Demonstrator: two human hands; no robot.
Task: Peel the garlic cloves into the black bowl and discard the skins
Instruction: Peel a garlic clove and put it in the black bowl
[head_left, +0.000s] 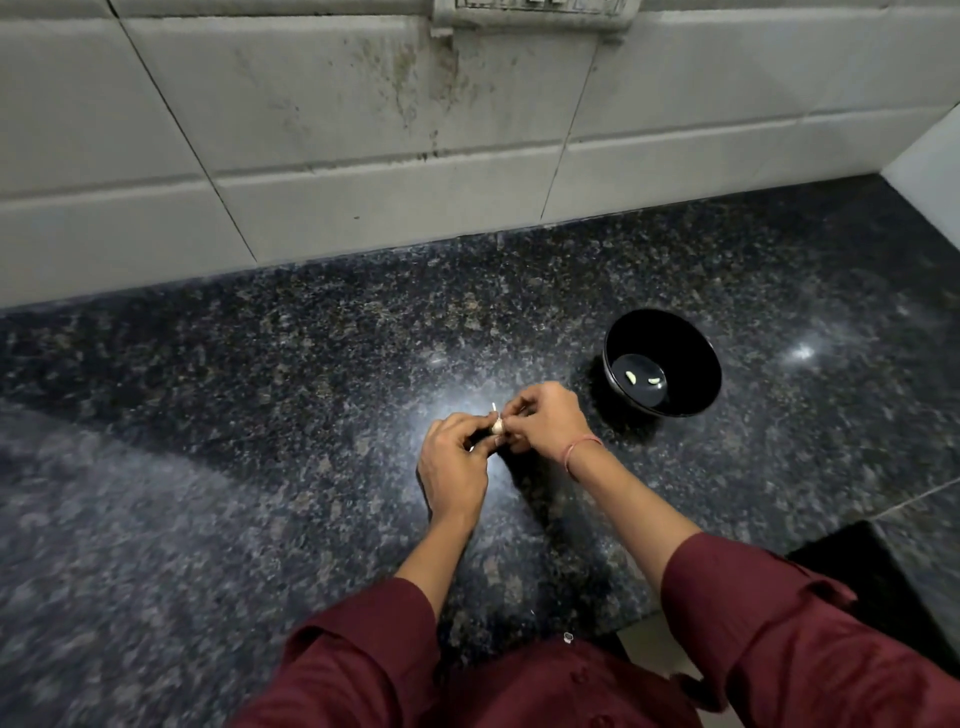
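While both hands pinch one garlic clove (497, 427), the black bowl (662, 364) waits right of it.
Left hand (453, 462) grasps it; right hand (545, 420), nearer the bowl, picks skin.

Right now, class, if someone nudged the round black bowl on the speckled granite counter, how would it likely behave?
The round black bowl would probably slide rather than tip: the speckled granite counter looks polished. It likely feels light, holding only two peeled garlic cloves, which might shift inside.
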